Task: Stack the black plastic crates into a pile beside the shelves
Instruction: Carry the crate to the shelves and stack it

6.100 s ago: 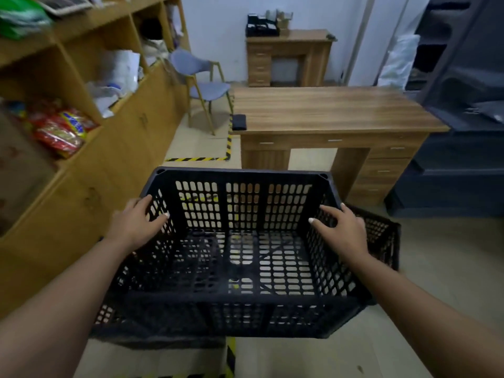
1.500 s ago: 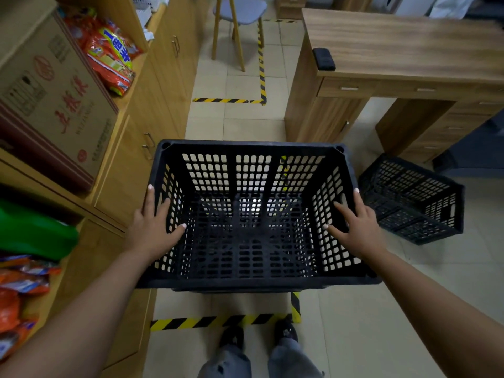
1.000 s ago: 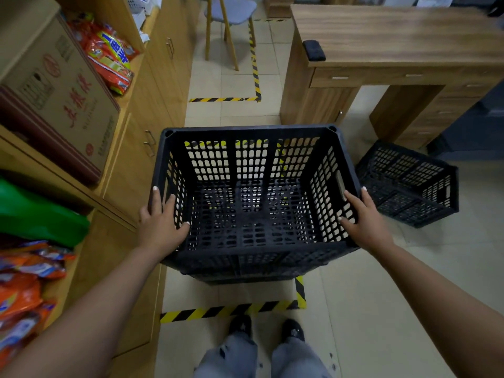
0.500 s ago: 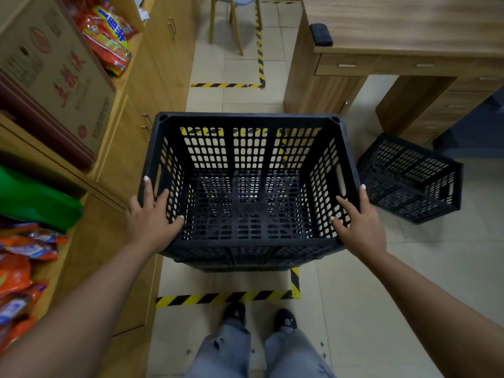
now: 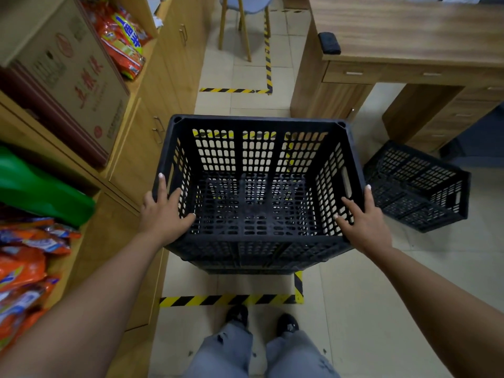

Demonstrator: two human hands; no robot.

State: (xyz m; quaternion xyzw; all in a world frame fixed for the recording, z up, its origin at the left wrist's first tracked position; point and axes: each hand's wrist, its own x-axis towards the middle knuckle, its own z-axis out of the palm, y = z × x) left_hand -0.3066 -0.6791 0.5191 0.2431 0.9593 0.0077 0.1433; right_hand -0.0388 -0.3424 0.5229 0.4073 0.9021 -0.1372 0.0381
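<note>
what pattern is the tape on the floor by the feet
Black and yellow diagonal stripes on the floor tape, clearest in the head view.

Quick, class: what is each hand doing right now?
Left hand: gripping the black crate by its left wall.
Right hand: gripping its right wall.

Six seconds back the black crate (image 5: 259, 186) is held up in front of the desk (image 5: 409, 36), above a second crate (image 5: 417, 186). Now it sits on a pile left of that desk, the second crate standing apart on the floor, and both hands (image 5: 163, 211) (image 5: 362, 216) grip nearer the crate's near corners.
</note>
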